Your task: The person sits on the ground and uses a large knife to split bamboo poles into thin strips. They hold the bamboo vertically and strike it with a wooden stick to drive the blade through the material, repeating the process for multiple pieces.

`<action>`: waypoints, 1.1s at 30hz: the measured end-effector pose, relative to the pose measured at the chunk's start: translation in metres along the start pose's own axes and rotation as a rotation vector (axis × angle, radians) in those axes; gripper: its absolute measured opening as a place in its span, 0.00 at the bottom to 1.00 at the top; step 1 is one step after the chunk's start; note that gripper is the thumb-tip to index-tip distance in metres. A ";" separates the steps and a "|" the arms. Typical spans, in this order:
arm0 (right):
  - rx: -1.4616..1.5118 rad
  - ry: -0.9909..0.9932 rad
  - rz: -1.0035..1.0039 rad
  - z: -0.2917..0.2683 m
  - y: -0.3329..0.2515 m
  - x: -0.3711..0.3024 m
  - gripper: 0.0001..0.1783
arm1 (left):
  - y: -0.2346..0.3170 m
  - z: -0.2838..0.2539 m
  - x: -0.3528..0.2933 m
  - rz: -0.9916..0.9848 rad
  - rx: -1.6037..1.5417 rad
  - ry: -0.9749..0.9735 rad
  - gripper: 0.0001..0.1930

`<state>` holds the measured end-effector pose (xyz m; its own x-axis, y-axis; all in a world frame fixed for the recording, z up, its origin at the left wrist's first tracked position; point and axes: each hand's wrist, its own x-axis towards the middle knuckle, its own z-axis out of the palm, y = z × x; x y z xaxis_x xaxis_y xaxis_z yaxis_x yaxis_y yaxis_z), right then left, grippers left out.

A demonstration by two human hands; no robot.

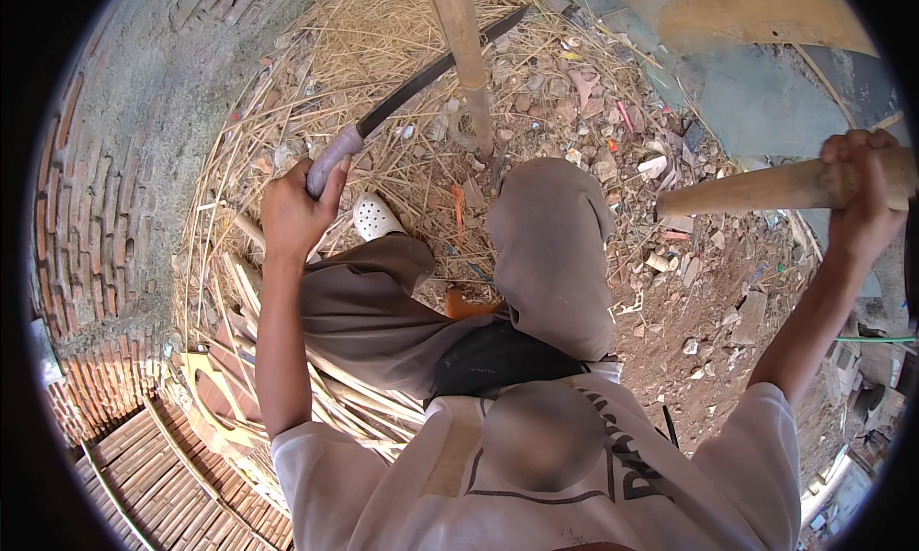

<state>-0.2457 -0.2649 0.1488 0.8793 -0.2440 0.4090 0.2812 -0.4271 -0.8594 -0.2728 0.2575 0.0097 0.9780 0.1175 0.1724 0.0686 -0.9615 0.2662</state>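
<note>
My left hand (292, 211) is closed around the pale grey wrapped handle of a machete (407, 93). Its dark, long blade slants up and to the right, passing behind an upright bamboo pole (458, 24) whose lower end meets the ground. Out to the right, my right hand (859, 182) grips a thick bamboo piece (737, 190). That piece lies roughly level, its narrower end toward my knee and its other end running to the edge of the view. Machete and bamboo piece are well apart.
Thin bamboo strips and shavings (354, 29) cover the ground ahead and left. Rubble and litter (689, 264) lie on bare soil at right. A brick wall (105, 216) stands at left, a slatted bamboo surface (182, 474) lower left. Grey-blue sheeting (756, 101) lies far right.
</note>
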 end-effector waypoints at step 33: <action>0.099 -0.402 -0.050 -0.012 -0.024 0.043 0.08 | -0.041 -0.011 0.020 0.047 0.082 -0.018 0.25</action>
<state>-0.2190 -0.2757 0.1908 0.9381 0.1431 0.3154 0.3459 -0.3394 -0.8747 -0.2578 0.3016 0.0124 0.9839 0.0681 0.1652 0.0379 -0.9831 0.1793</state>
